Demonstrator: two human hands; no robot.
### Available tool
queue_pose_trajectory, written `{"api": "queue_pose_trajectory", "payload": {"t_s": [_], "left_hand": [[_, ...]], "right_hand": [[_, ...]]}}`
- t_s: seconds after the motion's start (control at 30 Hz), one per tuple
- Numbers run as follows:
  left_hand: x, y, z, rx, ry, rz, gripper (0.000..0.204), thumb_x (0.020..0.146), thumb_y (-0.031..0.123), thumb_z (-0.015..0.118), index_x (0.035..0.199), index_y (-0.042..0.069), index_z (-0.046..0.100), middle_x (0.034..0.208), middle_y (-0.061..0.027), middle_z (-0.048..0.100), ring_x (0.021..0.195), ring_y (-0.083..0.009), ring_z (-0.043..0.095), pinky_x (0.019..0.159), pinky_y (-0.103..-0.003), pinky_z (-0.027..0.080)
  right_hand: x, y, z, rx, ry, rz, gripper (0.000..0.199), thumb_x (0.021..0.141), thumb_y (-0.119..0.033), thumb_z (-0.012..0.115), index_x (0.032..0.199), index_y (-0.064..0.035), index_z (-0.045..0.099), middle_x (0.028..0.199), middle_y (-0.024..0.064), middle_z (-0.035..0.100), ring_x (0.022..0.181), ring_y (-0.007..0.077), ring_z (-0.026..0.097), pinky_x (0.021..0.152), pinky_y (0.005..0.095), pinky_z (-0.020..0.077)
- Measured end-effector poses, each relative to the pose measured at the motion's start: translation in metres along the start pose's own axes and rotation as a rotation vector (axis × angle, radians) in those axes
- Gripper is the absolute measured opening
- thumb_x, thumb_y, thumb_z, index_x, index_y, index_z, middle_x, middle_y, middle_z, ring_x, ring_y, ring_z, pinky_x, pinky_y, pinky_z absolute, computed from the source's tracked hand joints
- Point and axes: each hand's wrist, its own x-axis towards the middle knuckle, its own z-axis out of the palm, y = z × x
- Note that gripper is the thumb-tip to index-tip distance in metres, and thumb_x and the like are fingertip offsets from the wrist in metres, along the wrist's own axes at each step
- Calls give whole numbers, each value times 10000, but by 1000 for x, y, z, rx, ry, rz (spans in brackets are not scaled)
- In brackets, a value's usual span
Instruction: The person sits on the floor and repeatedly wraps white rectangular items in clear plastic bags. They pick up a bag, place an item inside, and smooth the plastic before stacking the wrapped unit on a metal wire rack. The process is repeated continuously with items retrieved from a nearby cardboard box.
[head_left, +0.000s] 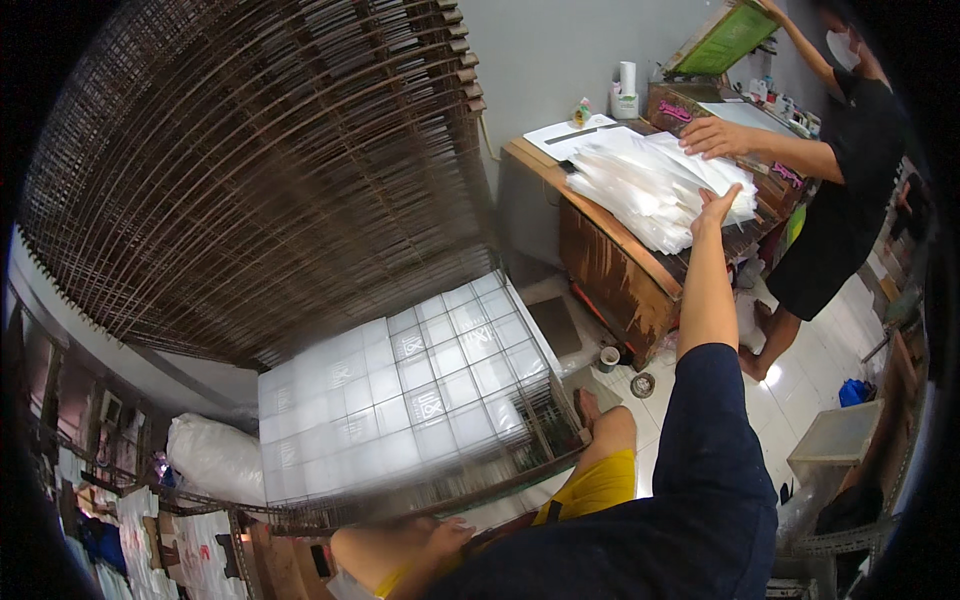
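My right arm reaches out to a worktable, and my right hand (714, 208) is closed on the near right edge of a translucent plastic bag in a loose pile of plastic bags (640, 190). How many bags it grips cannot be seen. My left hand (448, 538) is low by my left leg, beside the drying rack's front edge; its fingers are blurred and no held thing shows. On the rack's lower level, printed white plastic bags (385, 400) lie in rows under a wire grid. Many raised wire tiers (270, 170) tilt up behind them.
A co-worker in dark clothes (850, 170) stands at right, one hand (718, 137) over the pile, the other raising a green screen frame (722, 42). A white bottle (625, 92) stands on the wooden worktable (620, 265). A cup (609, 357) and a small round container (642, 384) sit on the floor.
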Motion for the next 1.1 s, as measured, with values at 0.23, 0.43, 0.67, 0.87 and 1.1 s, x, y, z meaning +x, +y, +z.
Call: {"api": "queue_pose_trajectory", "payload": {"t_s": [0.23, 0.43, 0.67, 0.87, 1.1], "left_hand": [[-34, 62, 3, 272, 91, 60, 594, 781, 475, 650, 1144, 16, 545, 906, -167, 659, 839, -215, 643, 769, -329, 497], [-31, 103, 13, 244, 71, -23, 658, 752, 530, 645, 1170, 34, 541, 1037, -161, 627, 919, -256, 617, 808, -343, 487], [-32, 233, 29, -174, -101, 352, 491, 828, 367, 651, 1187, 61, 518, 1020, -132, 609, 929, -226, 584, 773, -314, 476], [-75, 350, 26, -661, -897, 407, 756, 824, 665, 402, 1358, 131, 360, 1314, -148, 419, 1137, -246, 464, 913, -414, 393], [-78, 332, -11, -1379, -1210, 404, 1101, 636, 900, 187, 1439, 146, 188, 1438, -158, 280, 1277, -335, 347, 997, -523, 300]], "right_hand": [[41, 22, -2, -134, 119, 174, 342, 702, -198, 642, 984, -25, 558, 1078, 146, 499, 850, 308, 526, 730, 631, 437], [144, -11, -3, -342, -273, -346, 156, 746, -149, 574, 873, -58, 571, 820, 70, 586, 717, 213, 565, 578, 406, 441], [-162, -103, 100, -132, -576, -675, 526, 801, 16, 607, 1259, -27, 353, 1108, 194, 536, 955, 242, 569, 822, 346, 485], [-301, -107, 115, -125, -997, -507, 458, 858, 12, 553, 1282, -37, 386, 1117, 167, 557, 979, 201, 560, 852, 298, 474], [-420, -31, 105, -295, -1424, 2, 403, 834, 47, 455, 1236, 48, 485, 1226, 147, 519, 1033, 154, 534, 889, 273, 443]]}}
